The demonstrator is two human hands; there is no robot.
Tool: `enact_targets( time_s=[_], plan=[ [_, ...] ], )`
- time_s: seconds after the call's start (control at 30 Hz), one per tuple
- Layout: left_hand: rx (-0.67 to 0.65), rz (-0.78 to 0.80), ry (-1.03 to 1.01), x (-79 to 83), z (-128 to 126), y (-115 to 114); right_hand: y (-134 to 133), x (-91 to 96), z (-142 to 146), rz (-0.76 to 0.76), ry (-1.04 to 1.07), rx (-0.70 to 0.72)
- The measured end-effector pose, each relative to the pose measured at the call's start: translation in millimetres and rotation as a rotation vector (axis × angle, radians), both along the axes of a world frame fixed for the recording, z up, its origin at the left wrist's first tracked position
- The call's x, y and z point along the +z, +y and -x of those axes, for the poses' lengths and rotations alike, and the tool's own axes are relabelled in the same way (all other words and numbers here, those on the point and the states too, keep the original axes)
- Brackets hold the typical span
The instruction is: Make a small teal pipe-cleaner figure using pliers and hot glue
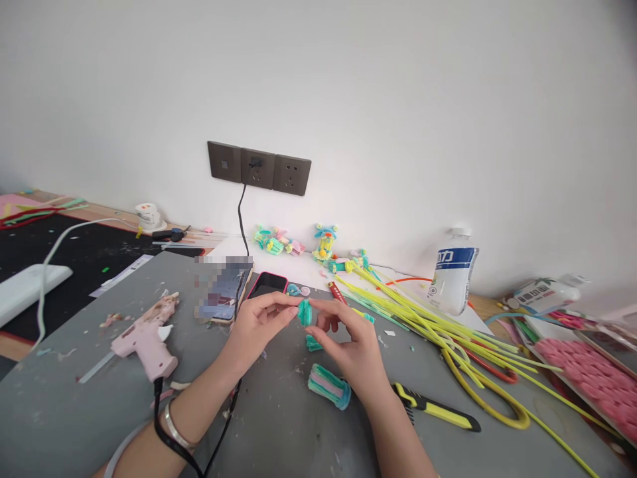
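My left hand [263, 326] pinches a small teal pipe-cleaner piece [305, 313] between thumb and fingertips, above the grey work surface. From the other side, my right hand [352, 333] has its index fingertip and thumb at the same piece. Partly hidden by that hand, another teal piece [312, 343] lies below. Closer to me rests a striped teal-and-lilac pipe-cleaner bundle [328, 386] with a blue end. A black-and-yellow handled tool [438, 408] lies right of my right forearm.
A pink glue gun [149, 342] lies left, its black cord running by my left wrist. Two phones [223, 289] [269, 285] lie behind my hands. Yellow pipe cleaners [423, 312] spread rightward below a white bottle [452, 272]. Pipe-cleaner figures [324, 244] stand near the wall.
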State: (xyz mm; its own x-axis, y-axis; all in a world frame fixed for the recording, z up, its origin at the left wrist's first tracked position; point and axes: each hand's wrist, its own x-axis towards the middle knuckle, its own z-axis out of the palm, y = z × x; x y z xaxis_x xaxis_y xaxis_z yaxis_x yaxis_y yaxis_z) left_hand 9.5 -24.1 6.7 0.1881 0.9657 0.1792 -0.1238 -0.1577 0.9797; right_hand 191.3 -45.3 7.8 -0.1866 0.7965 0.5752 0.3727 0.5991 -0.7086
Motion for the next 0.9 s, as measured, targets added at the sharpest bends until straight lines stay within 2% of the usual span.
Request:
enact_targets(
  time_s=[0.9],
  plan=[
    [0.011,-0.009,0.024,3.5,-0.7,-0.1,-0.2,2.0,-0.1,-0.007,-0.017,-0.022]
  ],
)
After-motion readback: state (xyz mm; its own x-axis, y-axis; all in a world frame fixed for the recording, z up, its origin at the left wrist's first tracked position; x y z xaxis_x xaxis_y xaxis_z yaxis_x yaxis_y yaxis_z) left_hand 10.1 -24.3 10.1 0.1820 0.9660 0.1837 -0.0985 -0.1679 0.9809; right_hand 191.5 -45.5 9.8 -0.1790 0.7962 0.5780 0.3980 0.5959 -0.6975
